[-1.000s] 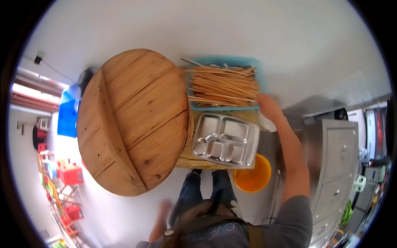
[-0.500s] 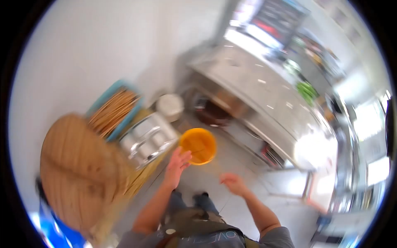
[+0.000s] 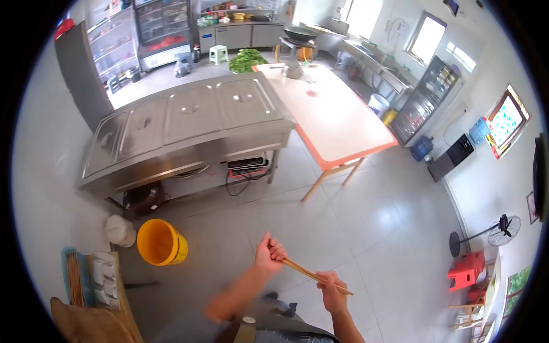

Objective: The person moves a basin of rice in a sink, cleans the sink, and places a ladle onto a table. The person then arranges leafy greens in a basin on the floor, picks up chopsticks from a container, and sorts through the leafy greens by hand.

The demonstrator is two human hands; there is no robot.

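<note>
A pair of wooden chopsticks (image 3: 302, 268) stretches between my two hands over the floor. My left hand (image 3: 270, 255) is closed round one end, its thumb pointing up. My right hand (image 3: 331, 288) grips them near the other end, and a short length sticks out past its fingers. The yellow bucket (image 3: 158, 242) stands on the floor to the left, apart from both hands. At the lower left, more chopsticks (image 3: 74, 279) lie in a blue basket (image 3: 68, 251).
Ahead is a steel serving counter (image 3: 171, 160) with lidded wells. A table with an orange edge (image 3: 349, 128) adjoins it. Beside the blue basket sit a metal container (image 3: 104, 280) and a round wooden board (image 3: 86, 323). A red stool (image 3: 466, 270) and a fan (image 3: 503, 230) stand at the right.
My view has swung right and up, away from the basket. My left hand was spread near the bucket; now both hands hold chopsticks between them.
</note>
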